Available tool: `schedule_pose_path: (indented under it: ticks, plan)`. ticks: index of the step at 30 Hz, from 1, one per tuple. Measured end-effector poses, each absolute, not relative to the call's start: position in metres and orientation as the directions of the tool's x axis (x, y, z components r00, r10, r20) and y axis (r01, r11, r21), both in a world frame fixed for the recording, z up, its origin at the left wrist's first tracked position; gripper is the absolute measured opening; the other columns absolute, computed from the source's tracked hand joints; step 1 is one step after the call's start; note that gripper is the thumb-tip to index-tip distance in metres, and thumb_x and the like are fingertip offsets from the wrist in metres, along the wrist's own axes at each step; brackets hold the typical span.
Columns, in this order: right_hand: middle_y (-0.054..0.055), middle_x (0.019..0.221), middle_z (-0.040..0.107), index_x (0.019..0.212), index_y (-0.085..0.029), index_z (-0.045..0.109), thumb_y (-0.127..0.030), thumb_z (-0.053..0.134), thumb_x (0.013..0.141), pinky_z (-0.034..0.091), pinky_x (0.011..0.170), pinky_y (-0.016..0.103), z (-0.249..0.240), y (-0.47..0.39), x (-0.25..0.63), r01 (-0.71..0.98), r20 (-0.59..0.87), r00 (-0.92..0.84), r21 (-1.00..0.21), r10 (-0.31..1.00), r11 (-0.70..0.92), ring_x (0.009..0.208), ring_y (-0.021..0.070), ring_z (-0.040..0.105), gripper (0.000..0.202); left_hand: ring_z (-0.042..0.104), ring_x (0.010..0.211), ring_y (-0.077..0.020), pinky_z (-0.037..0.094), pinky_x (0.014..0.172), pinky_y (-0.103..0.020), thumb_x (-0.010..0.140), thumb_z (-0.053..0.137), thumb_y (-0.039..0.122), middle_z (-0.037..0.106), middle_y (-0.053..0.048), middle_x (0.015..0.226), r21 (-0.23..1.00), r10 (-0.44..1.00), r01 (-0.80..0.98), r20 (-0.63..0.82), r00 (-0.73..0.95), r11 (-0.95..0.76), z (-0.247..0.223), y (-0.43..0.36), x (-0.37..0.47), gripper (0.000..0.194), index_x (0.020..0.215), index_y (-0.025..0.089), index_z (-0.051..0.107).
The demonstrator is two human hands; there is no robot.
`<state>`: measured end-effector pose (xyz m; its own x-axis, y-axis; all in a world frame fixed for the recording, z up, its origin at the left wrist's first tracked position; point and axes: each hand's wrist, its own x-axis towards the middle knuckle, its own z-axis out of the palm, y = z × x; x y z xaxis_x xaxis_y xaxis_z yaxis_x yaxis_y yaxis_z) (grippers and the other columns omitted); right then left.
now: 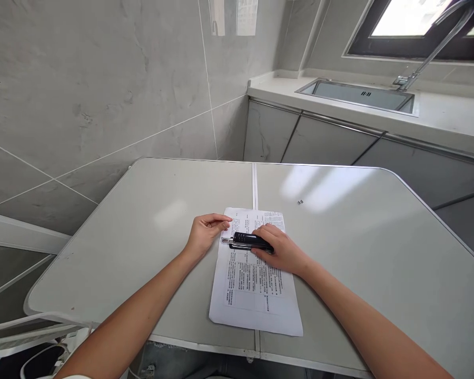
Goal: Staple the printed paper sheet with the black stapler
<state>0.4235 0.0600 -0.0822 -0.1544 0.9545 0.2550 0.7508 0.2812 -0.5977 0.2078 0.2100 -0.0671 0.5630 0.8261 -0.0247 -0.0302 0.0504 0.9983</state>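
A printed paper (256,316), covered in lines of text, lies on the folding table with its print turned sideways to me. My right hand (278,247) is wrapped round a black stapler (247,240). The stapler rests across the upper half of the paper, its metal nose pointing left at the left edge. Just above that nose, the thumb and fingers of my left hand (209,231) are closed at the paper's left edge, pinching it. Whether there is more than one sheet I cannot tell.
Small metallic bits (300,202), perhaps staples, lie on the light table (174,273) behind the paper. A seam runs down the table's middle. Beyond it stand a counter with a sink (359,95), a faucet (408,79) and a grey tiled wall (102,79).
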Motion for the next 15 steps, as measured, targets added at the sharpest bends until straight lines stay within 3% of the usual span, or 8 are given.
schedule_pose_path:
  ticks: [8,12,15]
  plan:
    - [0.008,0.103,0.066,0.117,-0.025,0.057,-0.029,0.061,0.096,0.048,0.083,0.041,-0.0804,0.0609,0.4237,0.751,0.246,-0.158,-0.598,0.956,0.278,0.093,0.0252,0.058,0.021,0.075,0.095,-0.0268,0.058,0.093,-0.041,0.074,0.088,0.044,0.080,-0.012,0.102,0.995,0.811,-0.019,-0.067,0.581,0.095,-0.0653,0.2084,0.2090,0.036,0.099,0.018,0.083]
    - [0.008,0.103,0.066,0.118,-0.025,0.057,-0.030,0.061,0.097,0.047,0.083,0.041,-0.0790,0.0621,0.4245,0.772,0.241,-0.158,-0.575,0.958,0.272,0.092,0.0253,0.058,0.021,0.072,0.092,-0.0238,0.057,0.090,-0.038,0.073,0.088,0.040,0.078,-0.010,0.097,0.999,0.814,-0.011,-0.034,0.580,0.049,-0.0690,0.2116,0.2077,0.030,0.094,0.019,0.082]
    - [0.008,0.103,0.066,0.117,-0.025,0.057,-0.029,0.061,0.097,0.046,0.083,0.041,-0.0789,0.0630,0.4251,0.786,0.237,-0.148,-0.561,0.960,0.260,0.092,0.0252,0.057,0.021,0.068,0.088,-0.0206,0.054,0.086,-0.035,0.074,0.087,0.035,0.076,-0.007,0.097,0.996,0.803,0.040,0.043,0.595,-0.083,-0.0680,0.2155,0.2051,0.026,0.096,0.022,0.082]
